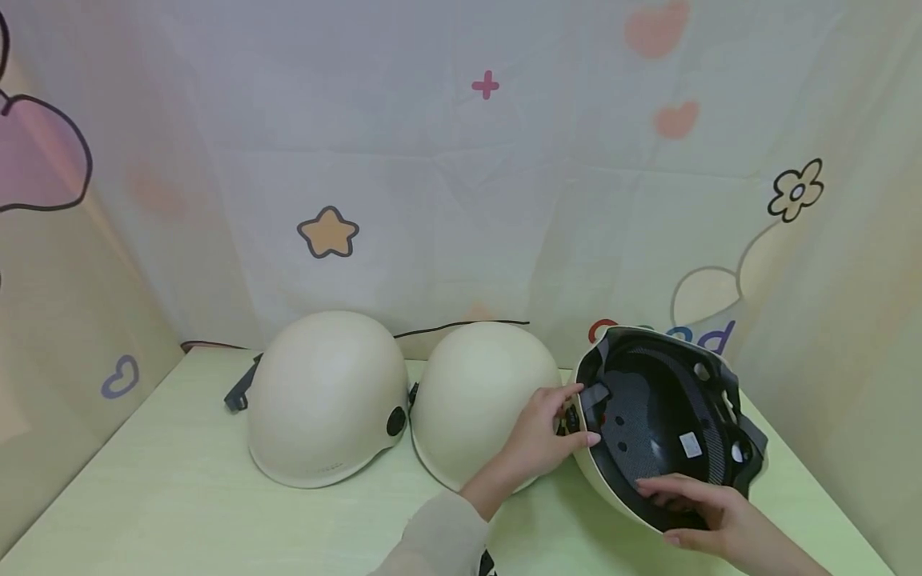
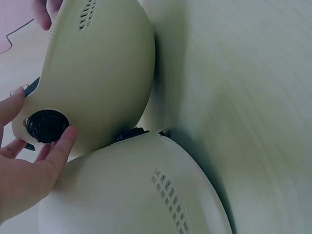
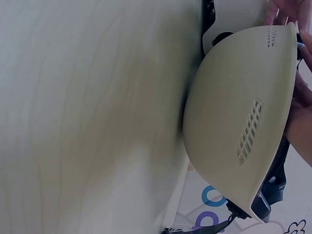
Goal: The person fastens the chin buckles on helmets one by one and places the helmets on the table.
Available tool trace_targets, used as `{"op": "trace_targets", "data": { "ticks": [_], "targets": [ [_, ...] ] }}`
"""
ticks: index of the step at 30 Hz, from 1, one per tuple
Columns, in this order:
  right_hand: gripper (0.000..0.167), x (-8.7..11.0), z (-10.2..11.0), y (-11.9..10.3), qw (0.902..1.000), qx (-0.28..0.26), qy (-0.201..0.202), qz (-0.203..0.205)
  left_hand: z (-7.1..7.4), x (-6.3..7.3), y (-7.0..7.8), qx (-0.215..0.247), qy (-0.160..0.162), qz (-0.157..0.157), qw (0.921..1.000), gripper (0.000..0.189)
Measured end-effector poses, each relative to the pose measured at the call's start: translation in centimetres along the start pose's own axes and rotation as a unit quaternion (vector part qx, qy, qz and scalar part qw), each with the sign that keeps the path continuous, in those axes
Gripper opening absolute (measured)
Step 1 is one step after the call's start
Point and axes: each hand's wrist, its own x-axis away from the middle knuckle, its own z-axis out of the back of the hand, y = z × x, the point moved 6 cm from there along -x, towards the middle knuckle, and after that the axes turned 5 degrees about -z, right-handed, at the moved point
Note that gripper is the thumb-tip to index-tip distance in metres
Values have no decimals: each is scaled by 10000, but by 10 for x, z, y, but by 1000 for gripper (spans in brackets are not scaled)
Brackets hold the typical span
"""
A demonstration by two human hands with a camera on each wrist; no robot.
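Note:
Belly-up on the table's right side lies a cream helmet (image 1: 644,416), its black lining facing up and toward me. My left hand (image 1: 540,432) grips its left edge, fingers and thumb about the black round side piece (image 2: 48,126). My right hand (image 1: 709,512) reaches over the near rim, fingers loosely bent inside the opening and thumb by the rim. In the right wrist view, the shell's edge hides part of my right hand (image 3: 300,126). Crown-up to the left stand a middle cream helmet (image 1: 479,400), partly behind my left arm, and a left cream helmet (image 1: 327,400).
The helmets stand on a pale green wood-grain table (image 1: 151,480). Printed cloth (image 1: 432,200) hangs behind and at both sides. A thin black cord (image 1: 461,325) runs along the back edge. A dark strap (image 1: 243,388) sticks out from the left helmet.

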Motion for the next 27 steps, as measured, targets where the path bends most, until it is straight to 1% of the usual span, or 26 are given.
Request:
{"op": "trace_targets", "data": {
  "ticks": [2, 5, 10, 13, 16, 17, 19, 20, 22, 23, 25, 27],
  "targets": [
    [47, 1, -1, 0, 9999, 57, 31, 93, 0, 1, -1, 6, 27, 20, 10000, 59],
    [47, 2, -1, -1, 9998, -24, 77, 198, -1, 2, -2, 47, 104, -30, 9999, 58],
    [45, 5, 3, 1, 9993, -347, 100, 85, 0, 3, 1, 8, 228, -133, 9997, 58],
    [45, 7, 5, 3, 9977, -679, 43, -61, 0, 4, 2, -76, 252, -188, 9995, 57],
    [47, 8, 11, 3, 9954, -954, 119, -18, -2, 4, 1, -153, 226, -174, 9995, 55],
    [48, 9, 15, 2, 9949, -982, 219, 25, -2, 4, 1, -161, 227, -185, 9994, 55],
    [47, 11, 26, 1, 9948, -859, 539, -38, -3, 5, 1, -176, 216, -147, 9995, 54],
    [47, 12, 33, 0, 9946, -717, 750, -64, -3, 5, 1, -180, 218, -137, 9995, 54],
    [45, 15, 49, -1, 9917, -306, 1219, -274, -3, 5, 1, -164, 255, -152, 9994, 54],
    [44, 17, 58, -1, 9885, -124, 1431, -467, -4, 5, 0, -149, 275, -149, 9994, 54],
    [42, 21, 76, 0, 9810, 129, 1800, -715, -3, 5, 1, -156, 295, -146, 9993, 54],
    [40, 25, 94, 2, 9702, 428, 2176, -972, -3, 6, 1, -157, 307, -169, 9993, 54]
  ]
}}
